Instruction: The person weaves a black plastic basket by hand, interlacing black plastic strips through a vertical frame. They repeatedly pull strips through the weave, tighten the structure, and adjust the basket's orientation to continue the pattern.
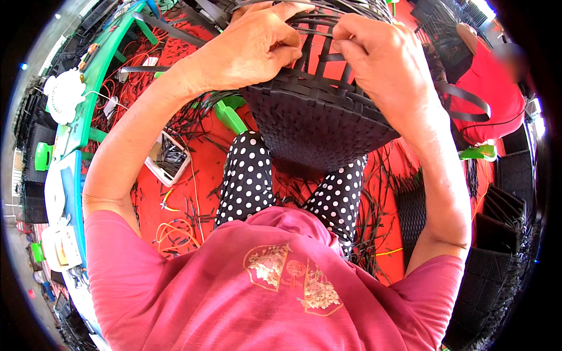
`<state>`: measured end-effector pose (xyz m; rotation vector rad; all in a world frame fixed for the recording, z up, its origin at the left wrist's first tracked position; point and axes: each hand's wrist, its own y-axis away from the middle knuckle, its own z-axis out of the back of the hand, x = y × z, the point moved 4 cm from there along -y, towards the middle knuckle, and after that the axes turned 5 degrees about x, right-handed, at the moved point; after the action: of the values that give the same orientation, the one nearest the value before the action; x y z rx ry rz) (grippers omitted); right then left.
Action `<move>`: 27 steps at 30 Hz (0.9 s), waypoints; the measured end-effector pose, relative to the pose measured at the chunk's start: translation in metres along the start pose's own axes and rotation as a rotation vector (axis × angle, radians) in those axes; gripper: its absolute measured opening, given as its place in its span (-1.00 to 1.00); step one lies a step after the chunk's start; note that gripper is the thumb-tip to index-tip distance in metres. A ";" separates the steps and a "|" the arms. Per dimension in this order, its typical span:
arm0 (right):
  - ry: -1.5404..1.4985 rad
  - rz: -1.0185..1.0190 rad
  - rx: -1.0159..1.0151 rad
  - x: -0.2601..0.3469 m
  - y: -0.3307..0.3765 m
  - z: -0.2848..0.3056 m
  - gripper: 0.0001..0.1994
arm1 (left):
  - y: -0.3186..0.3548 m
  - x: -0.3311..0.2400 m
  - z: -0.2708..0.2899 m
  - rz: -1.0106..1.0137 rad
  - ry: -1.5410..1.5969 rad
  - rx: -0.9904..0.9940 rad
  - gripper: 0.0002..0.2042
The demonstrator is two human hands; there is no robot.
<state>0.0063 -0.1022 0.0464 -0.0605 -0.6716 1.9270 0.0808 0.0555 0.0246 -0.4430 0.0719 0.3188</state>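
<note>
A half-woven black basket (319, 120) rests between my knees, its dense, flat-woven wall toward me. Past that wall's edge the weave turns into an open lattice of flat strips. My left hand (254, 50) is closed at the lattice's left side, thumb and fingers pinched together; what they hold is hidden. On the right side, my right hand (383, 58) pinches a flat black strip (332, 57) between thumb and forefinger. More loose strips (304, 9) bunch up beyond both hands.
Black strip scraps and orange cords (175, 234) litter the red floor. A white tray (170, 161) of dark pieces lies left. Beside it runs a green-edged table (96, 88) with a white fan (64, 96). Another person in red (492, 96) sits right, near stacked black baskets (497, 234).
</note>
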 end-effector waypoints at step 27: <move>-0.519 -0.101 0.141 -0.005 -0.032 -0.026 -0.82 | 0.021 0.039 0.036 0.244 0.469 0.176 -0.88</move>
<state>0.0436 -0.0856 0.0387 0.5676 -0.8544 1.8961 0.1110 0.0997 0.0429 -0.3270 0.6107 0.4394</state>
